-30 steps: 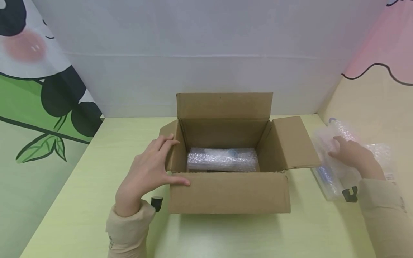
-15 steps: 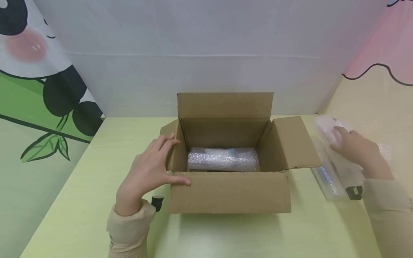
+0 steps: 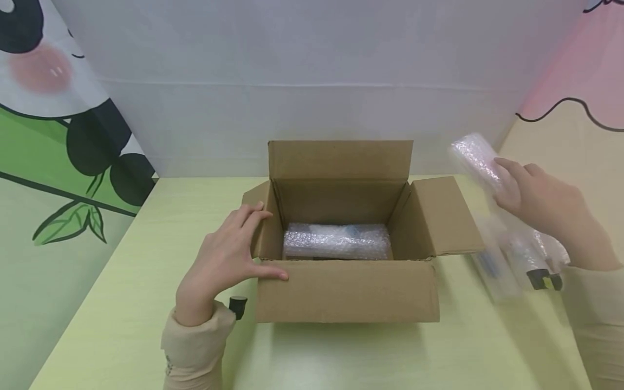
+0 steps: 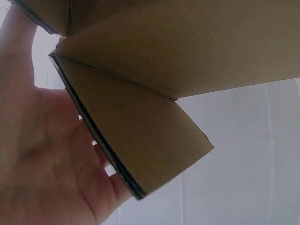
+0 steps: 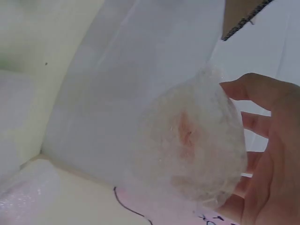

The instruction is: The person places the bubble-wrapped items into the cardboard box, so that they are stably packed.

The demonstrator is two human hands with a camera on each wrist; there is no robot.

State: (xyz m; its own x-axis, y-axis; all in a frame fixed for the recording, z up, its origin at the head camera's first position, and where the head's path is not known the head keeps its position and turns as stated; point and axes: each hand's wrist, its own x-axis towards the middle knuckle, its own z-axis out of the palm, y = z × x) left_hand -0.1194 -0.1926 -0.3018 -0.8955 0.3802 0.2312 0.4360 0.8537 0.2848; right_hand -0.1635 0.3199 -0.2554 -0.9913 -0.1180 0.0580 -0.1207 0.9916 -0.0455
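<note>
An opened cardboard box [image 3: 347, 292] stands mid-table with its flaps spread. Inside it lies a bubble-wrapped package [image 3: 336, 242]. My left hand [image 3: 224, 252] holds the box at its left side, the fingers bent over the left flap [image 4: 126, 126] and the thumb along the front flap. To the right of the box, my right hand [image 3: 546, 197] grips a roll-shaped bubble-wrapped item [image 3: 480, 162], raised and tilted. Something reddish shows through the wrap of this item [image 5: 192, 136] in the right wrist view; its contents are blurred.
More clear-wrapped packages [image 3: 497, 271] lie on the table at the right, below my right hand; one shows blue. The right flap [image 3: 447, 216] of the box sticks out toward them. A pale cloth wall [image 3: 312, 108] stands behind the table, with printed panels at both sides.
My right hand has lifted the bubble-wrapped item up off the pile at the right, and it is now tilted in the air. My left hand and the box have stayed put.
</note>
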